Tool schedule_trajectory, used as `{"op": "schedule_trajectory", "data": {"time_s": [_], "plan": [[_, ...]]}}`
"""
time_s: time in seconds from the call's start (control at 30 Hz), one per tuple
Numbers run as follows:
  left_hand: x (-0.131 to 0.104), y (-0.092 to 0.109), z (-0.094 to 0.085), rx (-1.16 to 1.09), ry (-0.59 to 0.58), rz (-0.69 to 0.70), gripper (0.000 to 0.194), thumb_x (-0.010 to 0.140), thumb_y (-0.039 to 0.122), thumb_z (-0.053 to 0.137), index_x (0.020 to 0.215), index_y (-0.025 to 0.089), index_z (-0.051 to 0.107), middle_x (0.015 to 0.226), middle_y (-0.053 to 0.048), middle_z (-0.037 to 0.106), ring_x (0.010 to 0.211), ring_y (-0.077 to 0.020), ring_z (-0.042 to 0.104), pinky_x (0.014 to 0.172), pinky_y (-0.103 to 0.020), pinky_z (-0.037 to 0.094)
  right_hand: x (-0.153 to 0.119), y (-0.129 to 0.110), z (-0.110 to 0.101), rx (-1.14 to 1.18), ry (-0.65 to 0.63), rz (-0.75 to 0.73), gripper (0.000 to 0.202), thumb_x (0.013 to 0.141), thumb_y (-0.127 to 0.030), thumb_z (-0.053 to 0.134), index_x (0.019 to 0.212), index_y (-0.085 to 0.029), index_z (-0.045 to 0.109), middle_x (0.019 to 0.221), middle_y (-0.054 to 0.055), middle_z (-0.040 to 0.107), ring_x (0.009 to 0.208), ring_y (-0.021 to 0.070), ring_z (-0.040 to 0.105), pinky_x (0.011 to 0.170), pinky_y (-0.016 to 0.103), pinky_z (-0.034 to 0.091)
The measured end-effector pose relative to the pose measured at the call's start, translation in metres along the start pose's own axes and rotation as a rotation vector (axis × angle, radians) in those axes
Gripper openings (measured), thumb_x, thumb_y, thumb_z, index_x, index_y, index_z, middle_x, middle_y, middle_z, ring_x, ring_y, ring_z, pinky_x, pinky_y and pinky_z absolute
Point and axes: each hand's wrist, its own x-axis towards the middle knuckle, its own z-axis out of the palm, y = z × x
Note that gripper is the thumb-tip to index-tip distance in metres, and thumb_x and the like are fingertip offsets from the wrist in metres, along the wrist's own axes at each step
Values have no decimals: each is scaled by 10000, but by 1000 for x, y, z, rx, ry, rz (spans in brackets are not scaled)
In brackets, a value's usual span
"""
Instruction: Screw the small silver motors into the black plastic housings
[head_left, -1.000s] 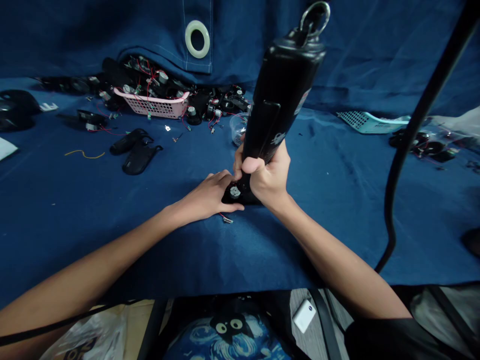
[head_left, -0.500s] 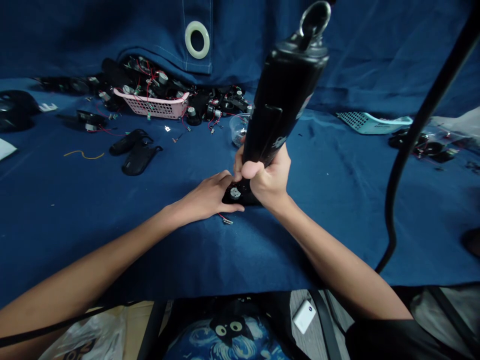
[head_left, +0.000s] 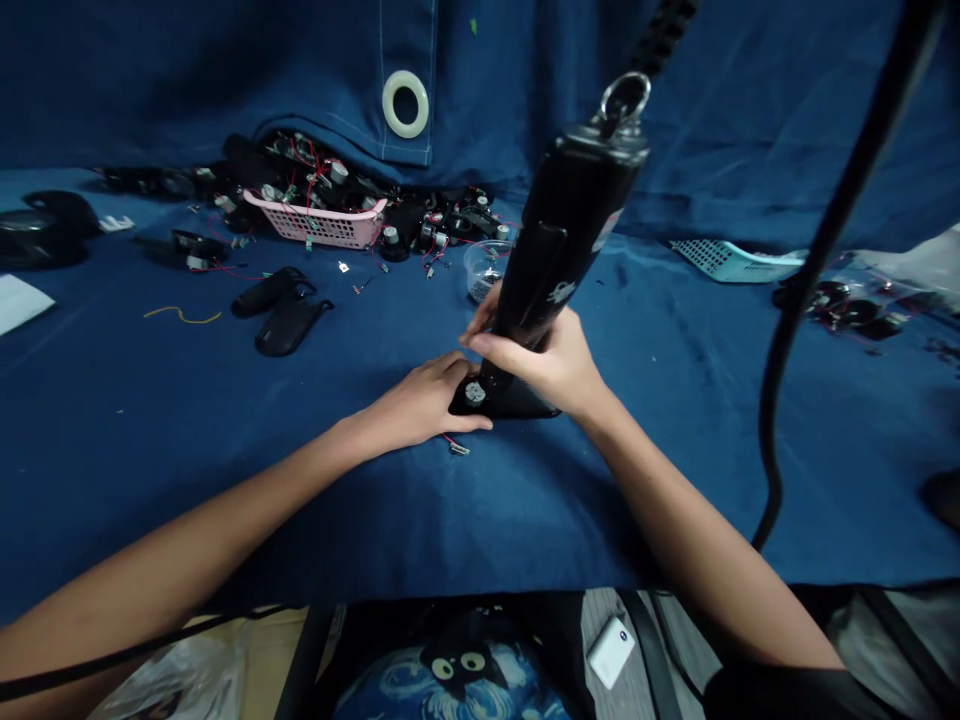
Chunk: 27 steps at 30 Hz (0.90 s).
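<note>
My right hand (head_left: 559, 355) is wrapped round a black electric screwdriver (head_left: 566, 230), which hangs by a metal ring at its top and leans slightly right. Its lower end meets a black plastic housing (head_left: 525, 398) lying on the blue cloth; the bit's tip is hidden. At the housing's left end, my left hand (head_left: 420, 400) grips it, thumb along the near edge and fingers at the far side. Between thumb and fingers a round silvery motor (head_left: 475, 393) shows in the housing. A small connector on red wire (head_left: 459, 449) sticks out below the left thumb.
Behind my hands stands a clear tub of small screws (head_left: 484, 270). A pink basket (head_left: 322, 222) overflows with wired black parts. Two black shells (head_left: 289, 325) lie at left, a light-blue basket (head_left: 739, 262) at right. A thick black cable (head_left: 787, 360) hangs on the right.
My right thumb has shifted across the screwdriver's lower body, and the tool's top sits lower in view. More of the housing's right end shows. My left hand keeps its grip.
</note>
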Motion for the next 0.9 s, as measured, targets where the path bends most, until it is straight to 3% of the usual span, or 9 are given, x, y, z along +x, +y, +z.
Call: {"op": "schedule_trajectory", "data": {"time_s": [0.1, 0.2, 0.4, 0.5, 0.67, 0.9], "plan": [[1, -1, 0, -7, 1, 20, 587, 823, 502, 711, 1269, 188, 493, 1250, -130, 569, 1158, -314, 576, 996, -478, 478, -1, -2, -11, -110, -192, 54, 336, 752, -477, 748, 862, -183, 628, 874, 49, 673, 826, 199, 631, 757, 348, 517], [2, 0, -2, -29, -20, 32, 496, 826, 464, 720, 1191, 180, 540, 1156, -96, 581, 1079, -278, 591, 959, -450, 489, -1, -4, -17, -242, -295, 118, 328, 766, -481, 726, 836, -175, 630, 802, 30, 652, 731, 166, 591, 665, 306, 474], [3, 2, -5, -37, -43, 17, 448, 823, 490, 715, 1113, 183, 567, 1087, -73, 577, 1015, -263, 592, 911, -437, 487, -2, -8, -19, -299, -402, 148, 294, 769, -449, 733, 832, -175, 648, 782, 18, 673, 709, 150, 597, 644, 278, 460], [3, 2, -5, -49, -32, 5, 457, 808, 485, 734, 1122, 199, 564, 1114, -67, 582, 1034, -260, 594, 916, -427, 487, -3, -3, -18, -261, -476, 182, 214, 794, -375, 706, 800, -173, 637, 669, -10, 650, 605, 120, 580, 598, 252, 457], [4, 1, -3, -57, -18, 5, 405, 793, 419, 764, 1087, 199, 592, 1100, -61, 593, 1023, -245, 601, 908, -398, 491, -4, 4, -12, -259, -421, 186, 143, 825, -268, 619, 735, -160, 646, 580, -15, 644, 558, 117, 605, 591, 237, 464], [5, 3, -3, -69, -31, 37, 300, 816, 393, 736, 1050, 225, 651, 1144, -62, 594, 1077, -261, 585, 946, -411, 479, -3, 10, -9, -314, -365, 113, 122, 800, -258, 636, 737, -170, 692, 592, -7, 666, 586, 142, 617, 625, 271, 486]]}}
